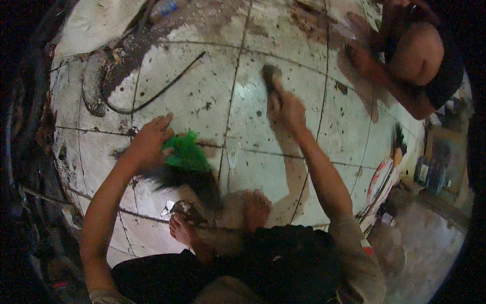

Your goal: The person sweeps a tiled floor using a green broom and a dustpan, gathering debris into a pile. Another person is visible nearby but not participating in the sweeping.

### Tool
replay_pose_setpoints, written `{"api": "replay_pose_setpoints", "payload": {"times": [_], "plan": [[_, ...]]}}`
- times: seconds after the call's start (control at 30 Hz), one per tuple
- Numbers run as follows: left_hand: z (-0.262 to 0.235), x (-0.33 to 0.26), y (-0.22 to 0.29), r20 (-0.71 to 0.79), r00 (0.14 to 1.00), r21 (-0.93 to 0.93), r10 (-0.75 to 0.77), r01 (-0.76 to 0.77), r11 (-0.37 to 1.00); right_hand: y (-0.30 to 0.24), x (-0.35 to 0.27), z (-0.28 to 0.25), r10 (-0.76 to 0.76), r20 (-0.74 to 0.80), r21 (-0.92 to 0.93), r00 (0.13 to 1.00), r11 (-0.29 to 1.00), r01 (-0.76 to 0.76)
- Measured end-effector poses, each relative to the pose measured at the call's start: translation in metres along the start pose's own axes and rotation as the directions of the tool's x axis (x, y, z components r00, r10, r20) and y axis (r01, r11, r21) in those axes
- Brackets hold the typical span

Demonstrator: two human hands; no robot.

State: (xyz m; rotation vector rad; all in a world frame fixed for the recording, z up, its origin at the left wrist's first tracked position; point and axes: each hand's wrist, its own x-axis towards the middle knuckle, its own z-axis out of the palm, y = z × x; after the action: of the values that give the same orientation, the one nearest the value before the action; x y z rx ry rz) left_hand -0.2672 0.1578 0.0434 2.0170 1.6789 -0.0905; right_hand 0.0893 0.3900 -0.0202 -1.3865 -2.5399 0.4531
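A left hand (149,142) lies spread against a green brush (186,152) on the stained floor tiles (202,96), while the right hand (286,109) grips a dark tool (271,76); black cable (152,93) curls beyond, another person (415,55) crouching opposite.

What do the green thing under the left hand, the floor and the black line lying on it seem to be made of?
Green thing: probably thin plastic or cloth, matte and crumpled, under the left hand; the look leaves it open. Floor: glazed tiles, pale with a slight sheen and dark grout lines, heavily stained. Black line: likely a rubber or plastic cable, thin and loosely curved.
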Motion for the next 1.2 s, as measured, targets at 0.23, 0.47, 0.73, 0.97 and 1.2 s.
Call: {"api": "replay_pose_setpoints", "payload": {"times": [0.23,0.47,0.73,0.97,1.2], "plan": [[0.0,0.0,-0.01,0.094,0.992,-0.067,-0.083,0.089,0.994,-0.035,-0.008,-0.004,-0.074,0.174,0.139,0.982,0.989,0.05],[-0.002,0.005,-0.006,0.086,0.996,-0.035,-0.021,0.024,0.999,0.024,0.075,-0.011,0.034,-0.173,0.056,0.984,0.998,-0.024],[-0.011,0.002,0.004,0.073,0.996,-0.015,-0.05,0.051,0.999,-0.001,0.066,-0.017,0.067,-0.107,0.067,0.992,0.996,-0.06],[-0.007,0.006,0.002,0.016,1.0,0.02,-0.025,0.024,1.0,-0.023,0.022,0.007,-0.116,0.128,0.115,0.985,0.988,0.102],[0.002,0.007,-0.009,0.036,0.999,0.007,0.013,-0.013,1.0,-0.031,0.063,0.025,-0.148,-0.039,0.044,0.988,0.988,0.15]]}}
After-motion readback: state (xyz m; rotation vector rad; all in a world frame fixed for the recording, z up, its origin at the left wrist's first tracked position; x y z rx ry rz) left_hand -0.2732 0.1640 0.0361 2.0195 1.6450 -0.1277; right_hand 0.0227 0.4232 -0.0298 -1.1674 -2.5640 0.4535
